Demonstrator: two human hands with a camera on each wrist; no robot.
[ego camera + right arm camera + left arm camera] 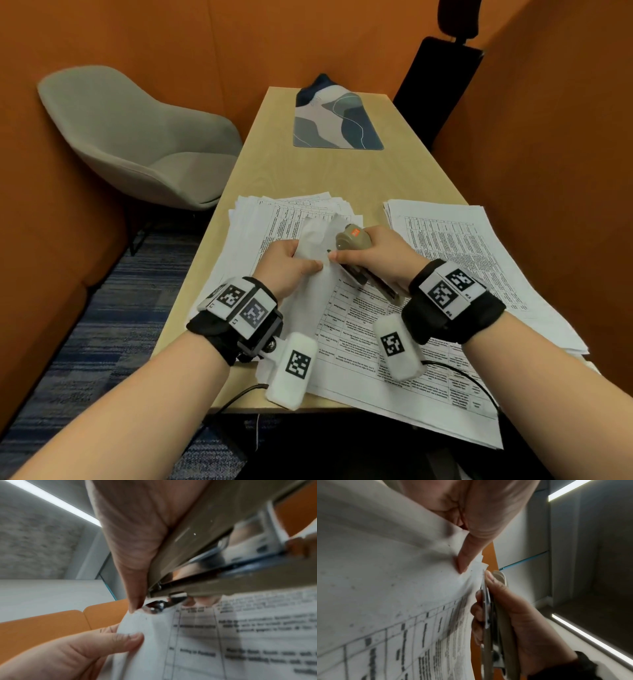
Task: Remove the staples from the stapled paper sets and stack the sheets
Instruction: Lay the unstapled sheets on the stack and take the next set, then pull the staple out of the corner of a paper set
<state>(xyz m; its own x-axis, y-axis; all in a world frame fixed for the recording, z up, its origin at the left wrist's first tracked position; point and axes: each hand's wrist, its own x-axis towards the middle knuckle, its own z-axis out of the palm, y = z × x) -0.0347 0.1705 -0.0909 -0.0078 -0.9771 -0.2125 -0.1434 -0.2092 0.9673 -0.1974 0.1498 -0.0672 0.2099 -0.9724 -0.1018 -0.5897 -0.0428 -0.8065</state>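
Two hands meet over the table (308, 171): the left hand (287, 263) pinches the paper set (315, 240) at its corner, the right hand (380, 253) grips a stapler (352, 236), stacks at eleven and two o'clock. Left wrist: thumb pins the corner. Right wrist: the metal tip (159, 605) seems under the staple, though blurred; best levered gently, paper kept taut.

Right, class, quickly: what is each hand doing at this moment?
Left hand: pinches the corner of the stapled paper set.
Right hand: grips the stapler, tip at that corner.
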